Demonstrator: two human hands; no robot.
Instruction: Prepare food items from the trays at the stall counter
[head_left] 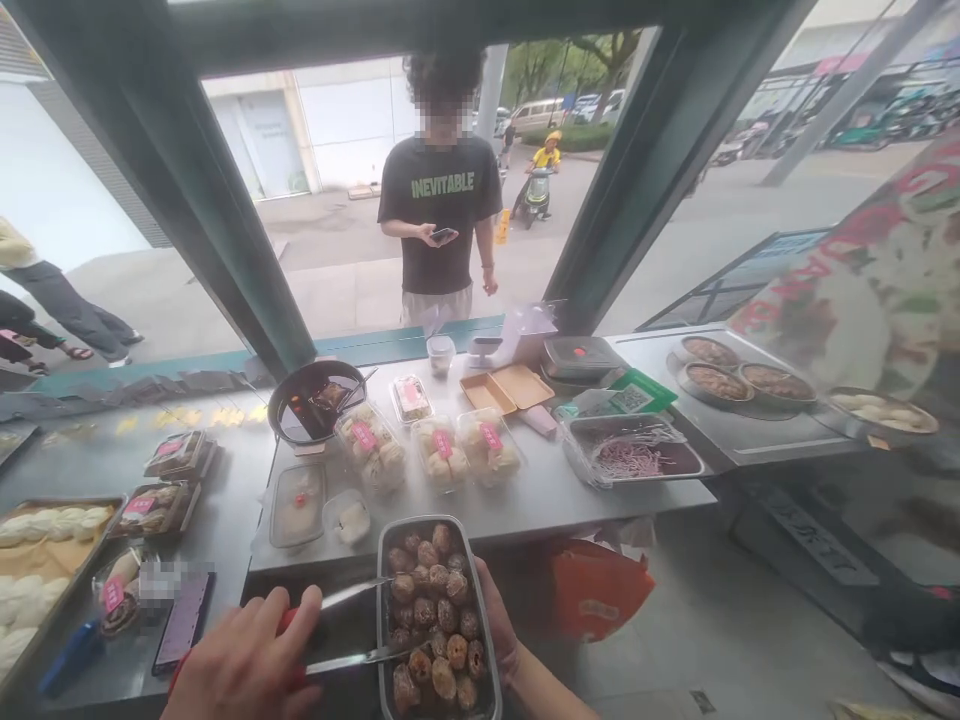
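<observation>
Head view, food stall counter, street beyond the window.

Left hand, bottom centre-left of the frame: fingers clenched around the red-handled metal tongs. The tong arms point right; the lower tip touches the brown pieces at the left edge of the tray, the upper arm lies just over the tray's left rim.

Right hand, bottom centre: mostly hidden behind the tray. Fingers wrap the right rim, grasping the rectangular metal tray of round brown glazed pastries. The tray sits in the lower centre of the frame, held in front of the counter edge, filled nearly to the rim.

On the grey steel counter, centre of the frame: three clear plastic boxes of pale buns with pink labels in a row, a black round pan with dark sauce to their upper left, an open tan cardboard box to their upper right. A clear rectangular container of purple shreds lies at centre right.

Lower left: a dark smartphone flat on the counter, near a tray of white buns.

Upper centre, outside: a person in a black T-shirt, holding a phone.
</observation>
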